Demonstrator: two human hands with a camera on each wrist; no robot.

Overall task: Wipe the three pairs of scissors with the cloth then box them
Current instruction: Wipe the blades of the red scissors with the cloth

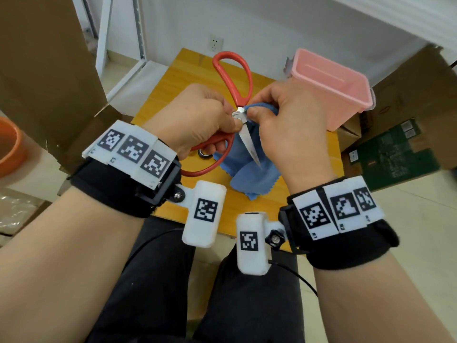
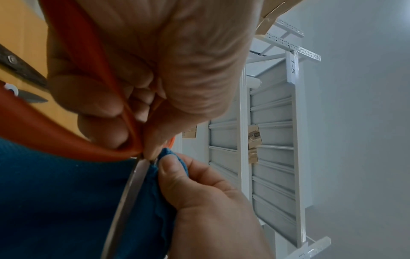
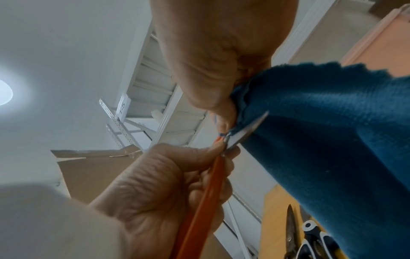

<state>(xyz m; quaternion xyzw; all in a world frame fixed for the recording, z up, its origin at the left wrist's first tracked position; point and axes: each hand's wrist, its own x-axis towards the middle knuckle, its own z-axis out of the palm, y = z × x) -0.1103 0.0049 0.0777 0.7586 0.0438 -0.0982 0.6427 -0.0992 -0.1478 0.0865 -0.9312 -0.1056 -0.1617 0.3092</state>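
My left hand (image 1: 197, 120) grips the red-handled scissors (image 1: 233, 78) by a handle near the pivot, above the wooden table (image 1: 178, 78). Their blade (image 1: 248, 142) points toward me. My right hand (image 1: 284, 125) pinches the blue cloth (image 1: 244, 169) against the blade base beside the pivot; the rest of the cloth hangs to the table. The left wrist view shows the blade (image 2: 126, 198) edge-on against the cloth (image 2: 55, 201). In the right wrist view, two other pairs of scissors (image 3: 306, 233) lie on the table under the cloth (image 3: 332, 131). The pink box (image 1: 331, 87) stands open at the right.
A small dark ring (image 1: 205, 153) lies on the table under my left hand. Cardboard boxes (image 1: 408, 95) stand right of the table, a large one (image 1: 42, 70) at the left with an orange tub (image 1: 10, 147). White shelving (image 2: 272, 140) stands behind.
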